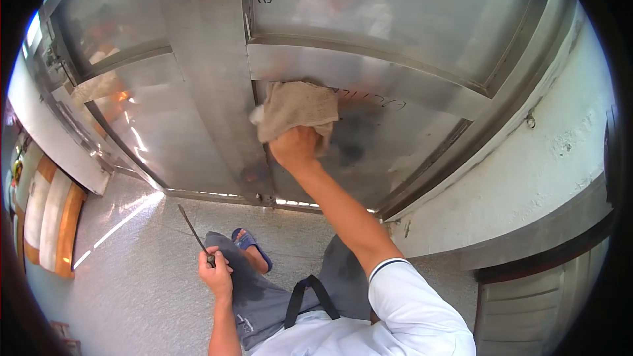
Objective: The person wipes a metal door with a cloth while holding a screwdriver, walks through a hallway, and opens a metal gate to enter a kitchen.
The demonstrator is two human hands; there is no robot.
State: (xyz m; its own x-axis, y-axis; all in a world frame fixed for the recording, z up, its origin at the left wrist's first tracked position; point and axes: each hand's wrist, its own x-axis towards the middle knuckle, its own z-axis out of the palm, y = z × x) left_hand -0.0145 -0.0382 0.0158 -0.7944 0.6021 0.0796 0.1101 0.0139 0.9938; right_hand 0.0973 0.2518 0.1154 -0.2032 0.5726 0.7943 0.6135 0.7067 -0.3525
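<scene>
My right hand is closed on a beige-brown cloth and presses it to the metal door, close to the seam between its panels. The cloth spreads over the back of the fingers and hides part of the surface. Low on the left, my left hand grips the dark handle of what looks like a screwdriver. Its long thin shaft points up and leftward, apart from the door.
Handwritten marks run along the door beside the cloth. A rough white wall borders the door at right, above a panelled pale piece. Curved white-and-orange items stand at left. My foot in a blue slipper rests on the grey floor.
</scene>
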